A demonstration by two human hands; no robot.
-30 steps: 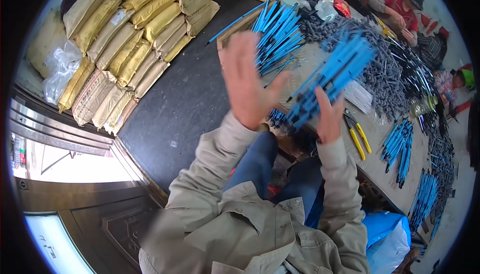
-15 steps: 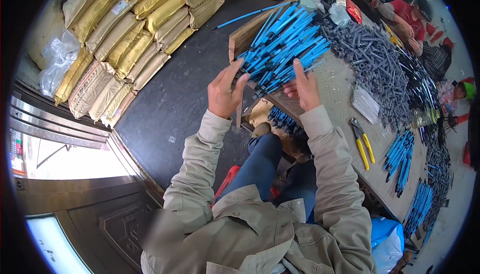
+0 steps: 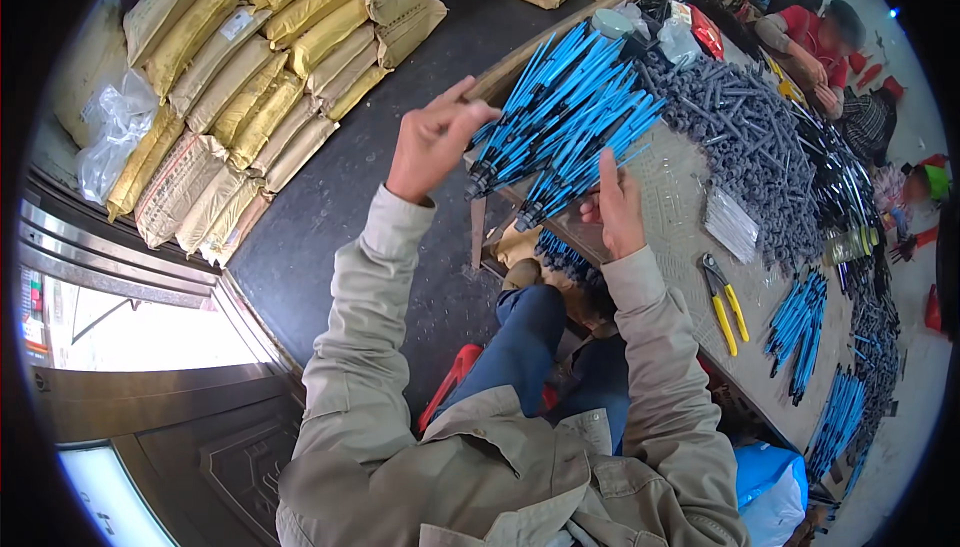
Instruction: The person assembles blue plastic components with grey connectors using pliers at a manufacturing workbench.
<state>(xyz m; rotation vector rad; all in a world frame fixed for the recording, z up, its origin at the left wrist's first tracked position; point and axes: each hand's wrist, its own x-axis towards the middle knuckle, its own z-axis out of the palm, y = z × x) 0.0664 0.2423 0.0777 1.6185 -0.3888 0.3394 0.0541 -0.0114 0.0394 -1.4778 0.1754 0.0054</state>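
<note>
A large heap of thin bright-blue rods with black ends (image 3: 575, 117) lies on the left corner of the table, black ends toward me. Just left of the heap, my left hand (image 3: 428, 142) is raised with nothing in it; its thumb and a finger point toward the rods, apart from each other. My right hand (image 3: 618, 209) is at the heap's right side, near the table edge. Its forefinger is stretched up along the rods while the other fingers bend loosely, and I see nothing gripped in it.
Yellow-handled pliers (image 3: 725, 312), white sticks (image 3: 733, 224) and a grey pile of small tubular parts (image 3: 740, 127) are on the table (image 3: 665, 177). More blue rods (image 3: 798, 322) lie at right. Stacked sacks (image 3: 260, 67) stand at left. A co-worker (image 3: 815, 52) sits at the far right.
My left hand has come off the blue rods and moved left. The right hand has shifted slightly down. A long rod that stuck out to the left no longer does, and the heap lies flatter.
</note>
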